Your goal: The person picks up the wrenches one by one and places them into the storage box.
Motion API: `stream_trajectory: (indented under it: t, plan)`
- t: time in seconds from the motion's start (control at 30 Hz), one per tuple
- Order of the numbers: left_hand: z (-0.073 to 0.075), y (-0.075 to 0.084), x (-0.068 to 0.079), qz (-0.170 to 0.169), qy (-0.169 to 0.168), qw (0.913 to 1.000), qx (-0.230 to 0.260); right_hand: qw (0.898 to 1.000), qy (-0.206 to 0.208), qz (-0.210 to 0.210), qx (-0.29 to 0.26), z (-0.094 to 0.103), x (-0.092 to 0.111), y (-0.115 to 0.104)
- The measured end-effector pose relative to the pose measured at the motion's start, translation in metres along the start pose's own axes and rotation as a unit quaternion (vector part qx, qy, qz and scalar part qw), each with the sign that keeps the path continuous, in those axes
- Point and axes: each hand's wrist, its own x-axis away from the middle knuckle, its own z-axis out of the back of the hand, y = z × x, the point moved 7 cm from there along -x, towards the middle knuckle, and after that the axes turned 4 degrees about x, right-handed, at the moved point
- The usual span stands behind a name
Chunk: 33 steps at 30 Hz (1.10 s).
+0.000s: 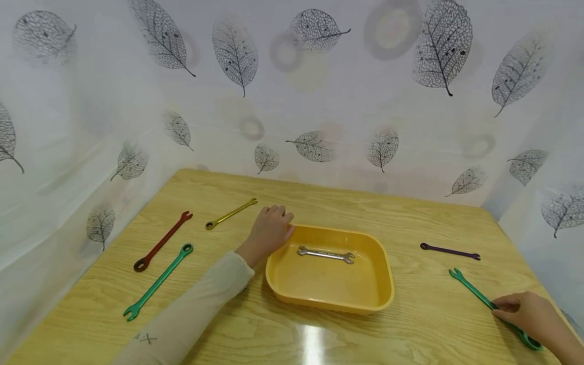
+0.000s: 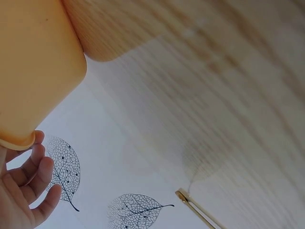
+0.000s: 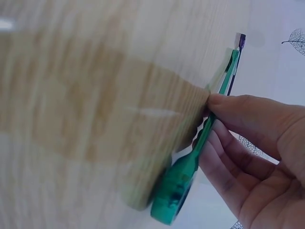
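Observation:
My left hand (image 1: 270,230) grips the far left corner of a yellow plastic bin (image 1: 326,305); in the left wrist view its fingers (image 2: 40,179) bend at the bin's rim. A silver double open-end wrench (image 1: 325,254) lies inside the bin. On the right, my right hand (image 1: 531,310) pinches a green ratchet wrench (image 1: 474,289) by its shaft, between thumb and fingers. Its open end points away from me, while the ring end sits beside the hand. Beyond it lies a smaller purple wrench (image 1: 449,250) on the table.
Left of the bin, a red wrench (image 1: 164,241), a second green wrench (image 1: 157,283) and a gold wrench (image 1: 231,213) lie on the wooden table (image 1: 410,334). Leaf-patterned white sheeting (image 1: 319,111) hangs behind the table and at its sides.

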Motion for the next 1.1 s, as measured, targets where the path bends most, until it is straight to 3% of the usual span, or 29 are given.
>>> stream_trajectory:
  t: [0.6, 1.1]
  plan:
    - [-0.004, -0.001, 0.000, 0.002, 0.001, 1.0000, 0.000, 0.998, 0.042, -0.008, -0.042, 0.011, 0.004, 0.000]
    - [-0.003, -0.001, 0.000, 0.004, -0.001, 1.0000, -0.002, 0.996, 0.084, 0.009, -0.041, 0.017, 0.002, -0.001]
